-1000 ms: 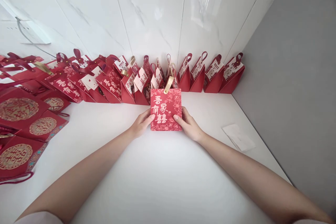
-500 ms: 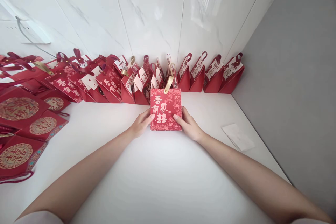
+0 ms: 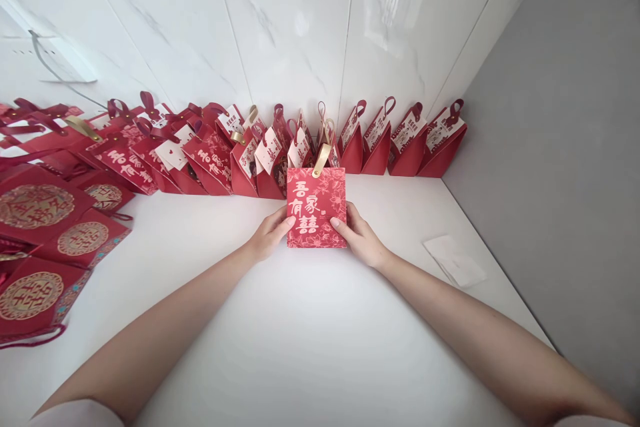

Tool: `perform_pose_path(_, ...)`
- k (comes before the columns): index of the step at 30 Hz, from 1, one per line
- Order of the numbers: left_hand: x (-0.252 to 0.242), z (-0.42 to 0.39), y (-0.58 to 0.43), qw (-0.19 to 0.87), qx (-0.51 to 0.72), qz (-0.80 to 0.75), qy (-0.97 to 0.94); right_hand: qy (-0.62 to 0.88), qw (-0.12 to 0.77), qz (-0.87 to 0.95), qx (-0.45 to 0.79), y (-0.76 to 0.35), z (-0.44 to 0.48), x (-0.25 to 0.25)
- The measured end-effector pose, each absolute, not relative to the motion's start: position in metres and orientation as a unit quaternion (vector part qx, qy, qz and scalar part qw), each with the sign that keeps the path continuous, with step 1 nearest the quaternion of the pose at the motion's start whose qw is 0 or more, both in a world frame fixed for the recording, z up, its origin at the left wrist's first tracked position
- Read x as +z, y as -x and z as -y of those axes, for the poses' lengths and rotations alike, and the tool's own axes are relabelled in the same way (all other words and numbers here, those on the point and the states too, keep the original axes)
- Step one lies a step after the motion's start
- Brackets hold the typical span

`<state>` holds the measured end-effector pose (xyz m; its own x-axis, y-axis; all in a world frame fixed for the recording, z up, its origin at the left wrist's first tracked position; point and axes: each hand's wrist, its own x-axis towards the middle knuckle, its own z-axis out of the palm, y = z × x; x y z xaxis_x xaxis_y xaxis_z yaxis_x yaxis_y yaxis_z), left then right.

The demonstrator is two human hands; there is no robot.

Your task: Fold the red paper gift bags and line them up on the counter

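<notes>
A red gift box (image 3: 325,203) with pale flower print and large pale Chinese characters is held upright between both hands at the middle of the view. A gold strap loop (image 3: 321,161) with a small stud is fastened at its top edge. My left hand (image 3: 270,233) grips the box's left side, thumb on the front face. On the right side my right hand (image 3: 364,237) grips it the same way. The other fingers of both hands are hidden behind the box.
Several red gift boxes (image 3: 376,150) with strap loops line the wall behind. More red boxes with round gold emblems (image 3: 83,238) lie at the left. A white paper packet (image 3: 455,260) lies on the white table (image 3: 310,340) at the right, near a grey panel (image 3: 560,147).
Almost nothing differs. Both hands keep the same hold on the red gift box, and the view has shifted very slightly.
</notes>
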<state>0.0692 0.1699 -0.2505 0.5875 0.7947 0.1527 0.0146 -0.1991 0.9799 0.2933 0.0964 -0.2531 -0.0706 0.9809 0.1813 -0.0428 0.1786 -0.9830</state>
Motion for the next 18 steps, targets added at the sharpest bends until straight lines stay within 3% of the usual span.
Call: perform_pose_path(18,-0.2534,-0.1712,-0.0689,0.558,0.355,-0.288,-0.693,0.425,0.533,0.550,0.482,-0.2936,-0.0966,-0.2544)
